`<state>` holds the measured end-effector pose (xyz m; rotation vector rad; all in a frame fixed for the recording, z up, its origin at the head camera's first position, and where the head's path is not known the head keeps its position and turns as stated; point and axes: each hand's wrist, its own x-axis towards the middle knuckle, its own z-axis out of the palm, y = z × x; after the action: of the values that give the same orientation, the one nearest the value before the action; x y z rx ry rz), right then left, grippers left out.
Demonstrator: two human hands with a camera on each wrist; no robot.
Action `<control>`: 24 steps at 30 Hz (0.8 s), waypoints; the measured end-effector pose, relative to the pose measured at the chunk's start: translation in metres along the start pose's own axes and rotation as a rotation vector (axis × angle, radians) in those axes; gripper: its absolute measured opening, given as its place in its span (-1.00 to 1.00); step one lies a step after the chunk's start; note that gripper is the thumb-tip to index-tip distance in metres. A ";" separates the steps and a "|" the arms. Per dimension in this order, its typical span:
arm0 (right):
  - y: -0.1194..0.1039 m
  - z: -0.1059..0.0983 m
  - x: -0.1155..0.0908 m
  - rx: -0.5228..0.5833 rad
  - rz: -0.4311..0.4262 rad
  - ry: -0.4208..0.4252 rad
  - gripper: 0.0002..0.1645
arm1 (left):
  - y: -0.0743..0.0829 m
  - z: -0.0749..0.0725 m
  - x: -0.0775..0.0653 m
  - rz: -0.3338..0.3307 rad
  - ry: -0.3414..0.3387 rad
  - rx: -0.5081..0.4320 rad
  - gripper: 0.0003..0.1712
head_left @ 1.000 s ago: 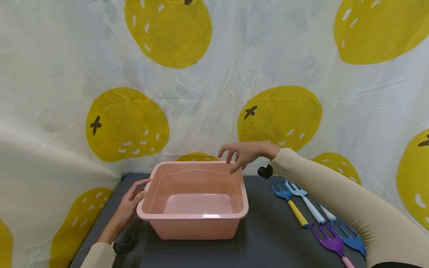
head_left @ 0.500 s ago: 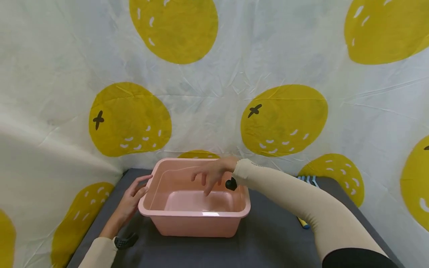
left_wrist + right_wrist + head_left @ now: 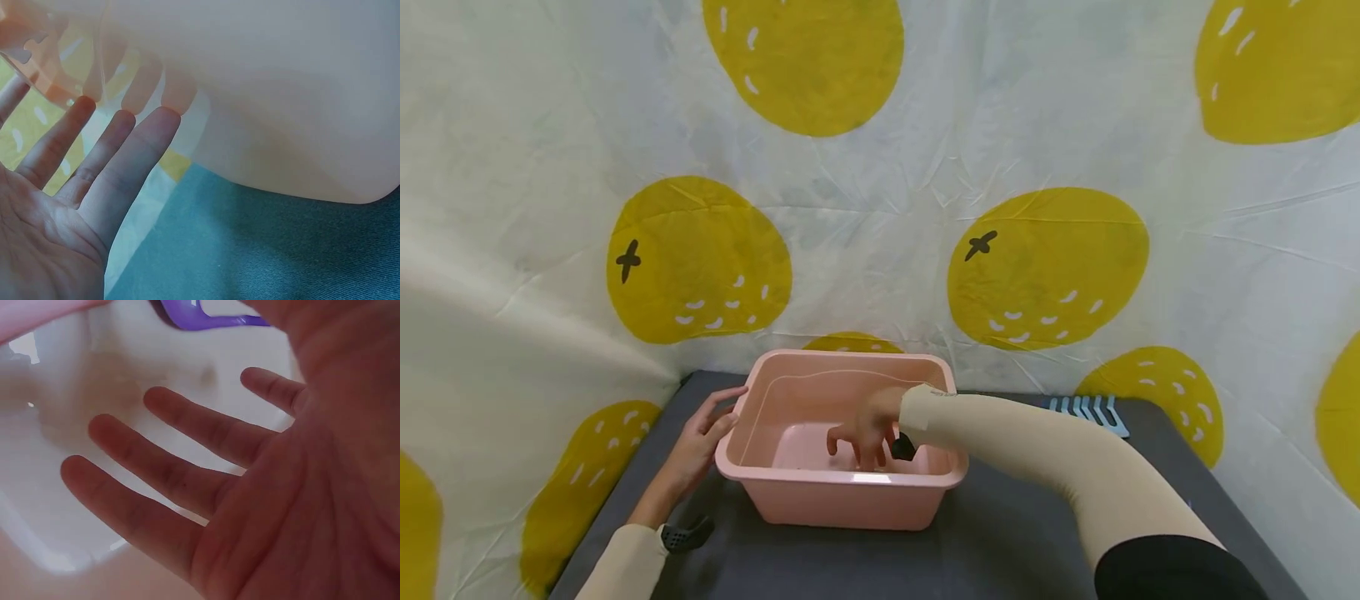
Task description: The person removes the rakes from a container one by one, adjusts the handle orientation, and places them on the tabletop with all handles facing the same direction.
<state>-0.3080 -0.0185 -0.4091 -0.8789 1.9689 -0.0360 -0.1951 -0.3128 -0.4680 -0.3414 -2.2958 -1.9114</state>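
A pink plastic basin [image 3: 850, 504] stands on the dark table. My left hand [image 3: 696, 446] is at its left side, fingertips at the rim in the head view. In the left wrist view the left hand [image 3: 81, 187] has its fingers extended, tips against the basin's translucent wall [image 3: 287, 125]. My right hand [image 3: 868, 429] reaches down inside the basin, partly hidden behind the front rim. The right wrist view shows the right hand [image 3: 206, 469] with fingers spread and nothing in them, over the basin's pale, shiny floor [image 3: 62, 519]. A smooth purple piece [image 3: 194, 315], only partly in view, lies beyond the fingers.
Light blue fork tines [image 3: 1086, 412] show at the table's back right, behind my right sleeve [image 3: 1037, 442], which hides most of that side. A pale cloth with yellow fruit prints [image 3: 1048, 267] hangs behind the dark table [image 3: 1000, 542].
My right hand has moved left and down, from above the basin's back right rim to inside it. The right arm now covers most of the forks. The left hand stays at the rim.
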 end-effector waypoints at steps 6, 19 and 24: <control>-0.007 0.020 -0.019 0.134 -0.017 0.015 -0.36 | 0.000 0.000 0.001 0.007 -0.007 -0.001 -0.47; -0.004 0.025 -0.002 0.049 -0.051 0.027 -0.55 | 0.001 0.000 0.001 0.022 -0.009 -0.008 -0.48; -0.003 0.022 0.022 -0.037 -0.022 -0.048 -0.54 | 0.000 0.001 0.000 0.028 -0.005 -0.004 -0.48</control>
<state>-0.2963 -0.0268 -0.4369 -0.9171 1.9202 0.0086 -0.1952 -0.3122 -0.4681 -0.3777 -2.2780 -1.9047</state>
